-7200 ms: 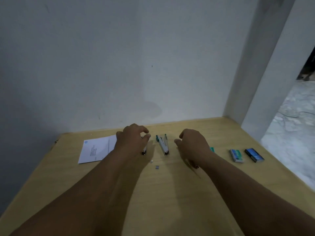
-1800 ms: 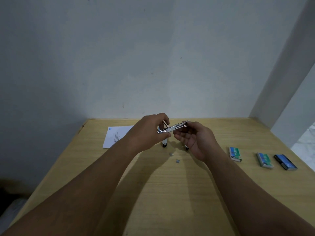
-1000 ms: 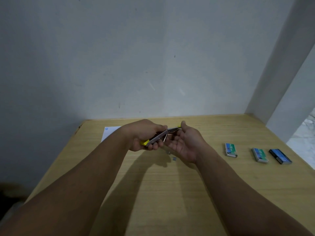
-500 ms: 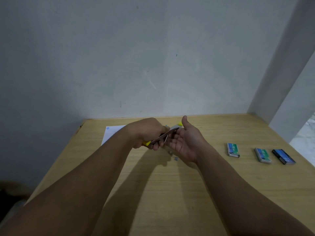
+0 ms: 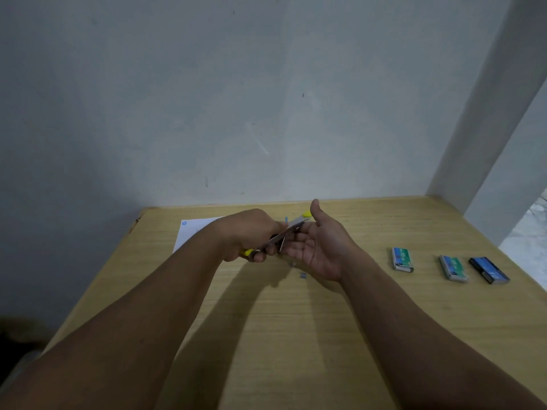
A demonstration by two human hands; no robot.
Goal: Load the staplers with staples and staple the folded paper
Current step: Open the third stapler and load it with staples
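Observation:
My left hand (image 5: 251,235) grips a small yellow-and-metal stapler (image 5: 285,234) above the wooden table (image 5: 296,335). The stapler is swung apart, its metal arm slanting up to the right with a yellow tip at the far end. My right hand (image 5: 318,247) lies palm up just under that arm, fingers straight, thumb raised. The folded white paper (image 5: 189,232) lies at the back left, partly hidden by my left forearm. A bit of another stapler (image 5: 286,218) shows behind my hands. Two small staple strips (image 5: 297,269) lie on the table below my right hand.
Three staple boxes lie in a row at the right: a green one (image 5: 402,259), a second green one (image 5: 453,268) and a blue one (image 5: 488,270). A white wall stands close behind the table; a pillar rises at the back right.
I have lifted the yellow stapler off the table and swung it apart. My right hand has turned palm up under it. Over the last half second almost nothing has moved.

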